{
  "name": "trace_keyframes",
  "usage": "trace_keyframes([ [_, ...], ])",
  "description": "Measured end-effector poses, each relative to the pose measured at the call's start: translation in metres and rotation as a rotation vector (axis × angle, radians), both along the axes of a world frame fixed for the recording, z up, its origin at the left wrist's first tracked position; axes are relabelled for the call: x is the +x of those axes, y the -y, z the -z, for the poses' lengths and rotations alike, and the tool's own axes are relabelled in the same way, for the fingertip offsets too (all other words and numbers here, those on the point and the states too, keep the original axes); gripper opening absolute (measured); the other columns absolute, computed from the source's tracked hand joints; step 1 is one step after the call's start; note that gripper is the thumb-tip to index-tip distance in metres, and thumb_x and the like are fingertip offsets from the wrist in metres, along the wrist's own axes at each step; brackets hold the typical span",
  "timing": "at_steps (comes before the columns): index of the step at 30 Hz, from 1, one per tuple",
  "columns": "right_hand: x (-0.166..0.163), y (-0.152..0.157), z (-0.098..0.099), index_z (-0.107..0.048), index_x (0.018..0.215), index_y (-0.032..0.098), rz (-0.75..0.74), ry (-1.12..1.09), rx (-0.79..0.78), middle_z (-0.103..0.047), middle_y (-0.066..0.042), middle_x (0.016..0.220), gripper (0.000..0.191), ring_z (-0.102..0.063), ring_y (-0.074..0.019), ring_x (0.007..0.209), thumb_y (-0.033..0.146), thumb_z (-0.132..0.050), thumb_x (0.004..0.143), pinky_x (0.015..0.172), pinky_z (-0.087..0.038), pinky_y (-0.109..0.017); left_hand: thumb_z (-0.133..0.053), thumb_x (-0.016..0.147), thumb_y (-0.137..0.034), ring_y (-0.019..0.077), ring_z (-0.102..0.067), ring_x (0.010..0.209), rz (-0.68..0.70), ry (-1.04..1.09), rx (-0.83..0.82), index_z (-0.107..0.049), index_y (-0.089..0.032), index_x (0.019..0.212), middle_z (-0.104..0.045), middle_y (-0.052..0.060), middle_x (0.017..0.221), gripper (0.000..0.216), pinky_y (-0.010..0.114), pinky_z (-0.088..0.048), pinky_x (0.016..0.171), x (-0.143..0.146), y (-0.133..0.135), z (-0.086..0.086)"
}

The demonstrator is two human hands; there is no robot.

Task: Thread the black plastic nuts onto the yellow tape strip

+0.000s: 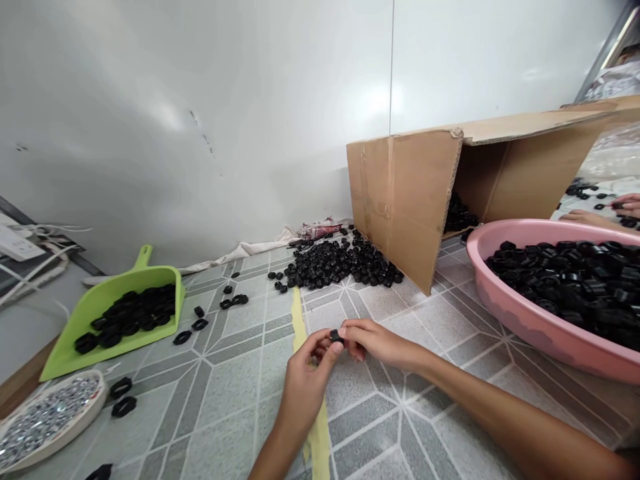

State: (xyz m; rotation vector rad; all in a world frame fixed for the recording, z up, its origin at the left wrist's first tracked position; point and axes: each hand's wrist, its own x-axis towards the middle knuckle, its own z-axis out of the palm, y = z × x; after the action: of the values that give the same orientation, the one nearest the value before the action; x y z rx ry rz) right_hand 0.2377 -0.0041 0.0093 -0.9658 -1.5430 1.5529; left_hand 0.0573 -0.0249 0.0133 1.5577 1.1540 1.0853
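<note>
Both hands meet over the tiled surface, near the middle of the view. Between the thumb and fingers of my left hand (311, 363) is a small black ring-shaped part (337, 336). The fingers of my right hand (367, 339) are closed against the same part from the right side. Whether the right fingers also pinch something smaller is hidden. Beyond the hands lies a loose heap of similar black parts (333, 262). On the left, a green dustpan (177, 313) carries larger black rings (135, 312).
A pink basin (480, 267) full of black parts stands right, beside an open cardboard box (400, 200) lying on its side. A white dish (95, 407) of shiny metal pieces is lower left. Yellow tape (299, 320) runs along the tiles. Another person's hands (625, 203) show far right.
</note>
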Motion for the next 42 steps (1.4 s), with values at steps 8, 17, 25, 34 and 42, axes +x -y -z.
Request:
trace_keyframes([
  [8,-0.004,0.006,-0.014,-0.049,0.062,0.019,-0.113,-0.268,-0.189,-0.034,0.008,0.047,0.034,-0.033,-0.0094,0.046,0.042,-0.054,0.087,0.054,-0.034,-0.026,-0.064,0.090,-0.030,0.0230,-0.065,0.083,-0.111,-0.301,0.522,-0.066,-0.024,0.112,-0.071,0.007,0.094,0.023,0.033,-0.049,0.081,0.000,0.016,0.003],
  [17,-0.004,0.004,-0.015,-0.056,0.067,0.017,-0.143,-0.325,-0.303,-0.033,0.010,0.042,0.023,-0.030,-0.0082,0.041,0.035,-0.057,0.081,0.050,-0.033,-0.024,-0.064,0.090,-0.015,0.0253,-0.069,0.092,-0.030,-0.696,1.162,-0.060,-0.021,0.123,-0.073,0.008,0.110,0.034,0.038,-0.048,0.090,-0.018,0.002,0.011],
  [25,-0.015,-0.001,-0.001,-0.055,0.081,0.018,0.070,-0.380,-0.307,-0.056,0.006,0.056,0.036,-0.056,-0.0133,0.048,0.048,-0.075,0.074,0.055,-0.048,-0.028,-0.048,0.097,-0.025,0.0279,-0.069,0.094,-0.037,-0.616,1.002,-0.061,-0.029,0.122,-0.069,0.005,0.119,0.028,0.043,-0.054,0.087,-0.018,-0.006,0.017],
  [34,-0.017,0.007,0.004,-0.053,0.097,0.019,0.071,-0.222,-0.111,-0.064,0.002,0.078,0.051,-0.059,-0.0106,0.049,0.057,-0.078,0.072,0.052,-0.047,-0.024,-0.055,0.093,-0.040,0.0222,-0.070,0.087,-0.135,-0.422,0.619,-0.060,-0.028,0.114,-0.072,0.003,0.103,0.024,0.034,-0.057,0.081,-0.011,0.000,0.018],
  [42,0.002,0.028,-0.021,-0.061,0.099,0.019,0.484,-0.041,0.115,-0.067,-0.009,0.096,0.044,-0.068,-0.0240,0.080,0.055,-0.072,0.077,0.075,-0.055,-0.039,-0.060,0.089,-0.043,0.0222,-0.066,0.078,-0.105,-0.170,0.244,-0.068,-0.022,0.090,-0.071,0.005,0.086,0.022,0.031,-0.050,0.074,-0.014,-0.016,0.010],
])
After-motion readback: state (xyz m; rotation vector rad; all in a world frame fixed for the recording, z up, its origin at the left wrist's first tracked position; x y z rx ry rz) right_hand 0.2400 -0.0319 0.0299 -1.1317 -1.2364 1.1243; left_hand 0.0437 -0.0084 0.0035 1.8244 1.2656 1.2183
